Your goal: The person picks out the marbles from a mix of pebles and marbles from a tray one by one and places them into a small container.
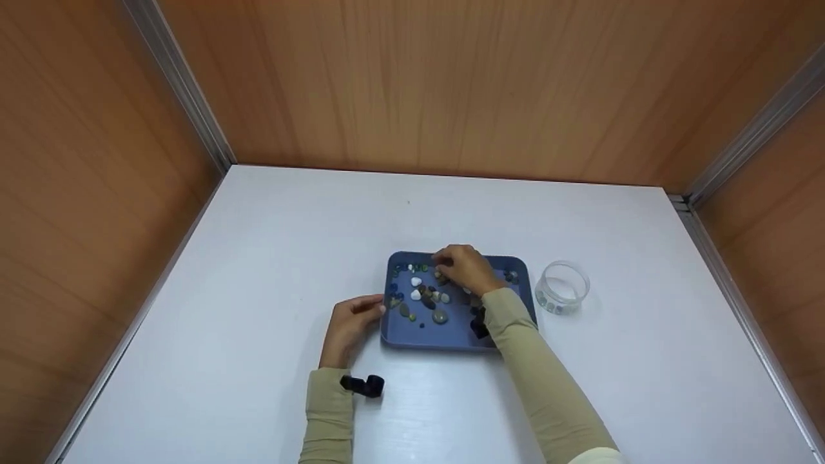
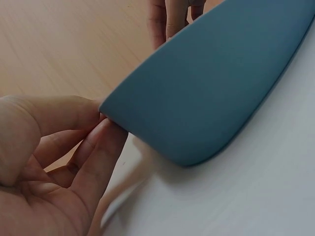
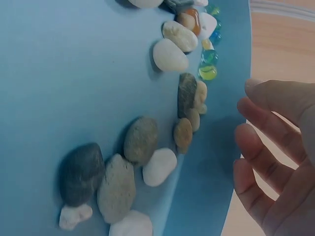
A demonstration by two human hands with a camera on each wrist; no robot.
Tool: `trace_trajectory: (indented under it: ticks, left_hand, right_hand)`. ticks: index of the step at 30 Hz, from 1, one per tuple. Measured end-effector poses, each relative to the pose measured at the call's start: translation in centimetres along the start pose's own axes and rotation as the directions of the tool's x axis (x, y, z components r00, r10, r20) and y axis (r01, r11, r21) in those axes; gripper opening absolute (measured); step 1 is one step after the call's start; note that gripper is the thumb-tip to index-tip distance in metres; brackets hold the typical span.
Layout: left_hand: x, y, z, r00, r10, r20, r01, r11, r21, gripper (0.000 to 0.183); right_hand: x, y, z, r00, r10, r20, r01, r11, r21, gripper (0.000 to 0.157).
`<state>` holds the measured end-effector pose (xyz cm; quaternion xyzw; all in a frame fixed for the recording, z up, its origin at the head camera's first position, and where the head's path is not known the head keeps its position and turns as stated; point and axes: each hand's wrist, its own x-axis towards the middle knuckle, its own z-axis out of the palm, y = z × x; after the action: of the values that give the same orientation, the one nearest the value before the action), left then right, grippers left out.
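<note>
A blue rectangular tray (image 1: 461,332) holds scattered pebbles and glass marbles. My left hand (image 1: 350,325) is at its left side; in the left wrist view the thumb and fingers of the left hand (image 2: 59,172) pinch the tray's rim (image 2: 115,101). My right hand (image 1: 469,269) reaches over the tray's far part. In the right wrist view, the right hand (image 3: 280,162) has loosely bent fingers beside the rim, with nothing seen between them. Near them lie a brown pebble (image 3: 183,133), a white pebble (image 3: 160,167) and a yellow-green marble (image 3: 207,72).
A clear round container (image 1: 543,290) stands right of the tray, with several small roundish pieces low inside it. The white table (image 1: 258,258) is bounded by wood-grain panels (image 1: 419,90) at the back and sides. A small black device (image 1: 370,386) is on the left wrist.
</note>
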<state>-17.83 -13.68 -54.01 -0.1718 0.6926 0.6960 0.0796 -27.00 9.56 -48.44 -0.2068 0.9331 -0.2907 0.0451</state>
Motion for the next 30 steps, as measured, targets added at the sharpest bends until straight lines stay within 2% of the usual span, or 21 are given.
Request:
trace_trajectory:
  ticks: [6, 15, 30]
  left_hand:
    - [-0.1, 0.1, -0.1, 1.0, 0.003, 0.001, -0.003, 1.0, 0.012, 0.028]
    - [-0.3, 0.0, -0.3, 0.999, 0.027, 0.021, -0.028, 0.999, 0.034, 0.026]
    - [-0.4, 0.0, -0.1, 1.0, 0.01, 0.015, -0.01, 0.999, 0.036, 0.026]
  right_hand:
    - [0.4, -0.2, 0.8, 1.0, -0.001, 0.011, 0.002, 1.0, -0.028, 0.025]
    - [0.4, -0.4, 1.6, 0.997, -0.067, 0.024, 0.068, 0.995, -0.066, 0.024]
    - [0.5, -0.5, 2.4, 0.998, -0.034, 0.052, 0.041, 0.99, -0.137, 0.025]
